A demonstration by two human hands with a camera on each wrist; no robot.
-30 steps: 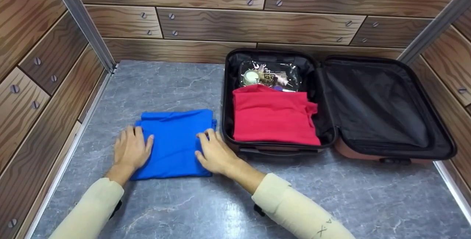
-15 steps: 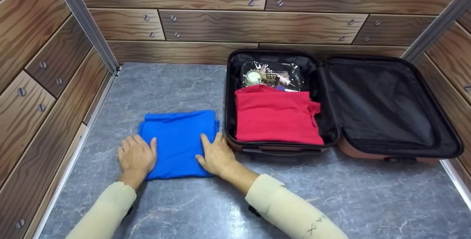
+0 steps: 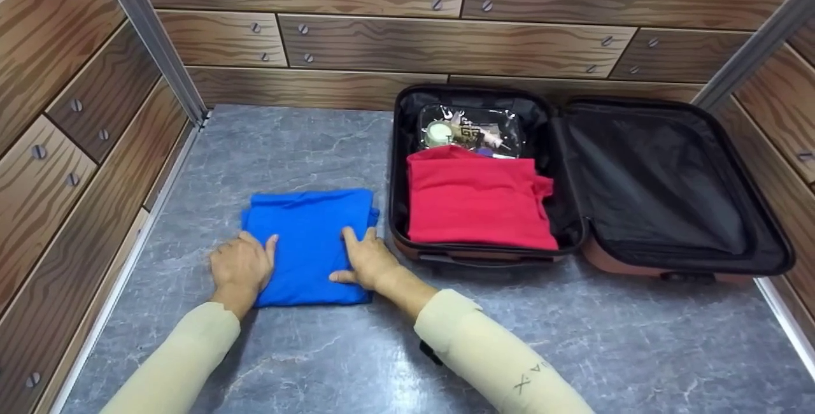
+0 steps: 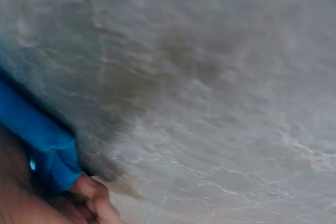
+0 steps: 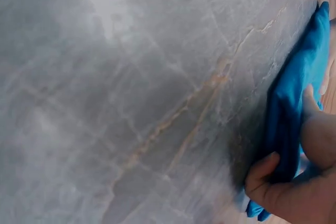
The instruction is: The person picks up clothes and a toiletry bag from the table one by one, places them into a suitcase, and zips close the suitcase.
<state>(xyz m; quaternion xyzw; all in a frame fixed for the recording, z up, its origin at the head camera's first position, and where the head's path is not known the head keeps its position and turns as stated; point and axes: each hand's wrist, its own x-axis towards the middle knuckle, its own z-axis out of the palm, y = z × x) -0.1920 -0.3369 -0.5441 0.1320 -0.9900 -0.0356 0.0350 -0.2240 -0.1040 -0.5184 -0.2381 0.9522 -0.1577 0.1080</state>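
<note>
A folded blue garment [image 3: 312, 242] lies on the grey marbled surface, left of the open suitcase [image 3: 487, 255]. My left hand [image 3: 242, 267] grips its left edge, thumb on top and fingers curled at the side. At the opposite edge my right hand [image 3: 369, 264] holds on, with thumb and index finger over the cloth and the other fingers mostly hidden. In the left wrist view, curled fingers [image 4: 97, 200] meet a corner of the blue cloth. The right wrist view has the garment [image 5: 299, 93] between thumb and fingers.
Inside the suitcase's left half lie a folded red garment [image 3: 481, 204] and a clear pouch [image 3: 468, 128] of small toiletries. Its black-lined lid [image 3: 656, 178] is laid open to the right. Wood-patterned panels [image 3: 356, 44] wall the back and sides.
Both hands have gone from lying spread on the blue garment to gripping its left and right edges. The garment stays about where it was; the suitcase is unchanged.
</note>
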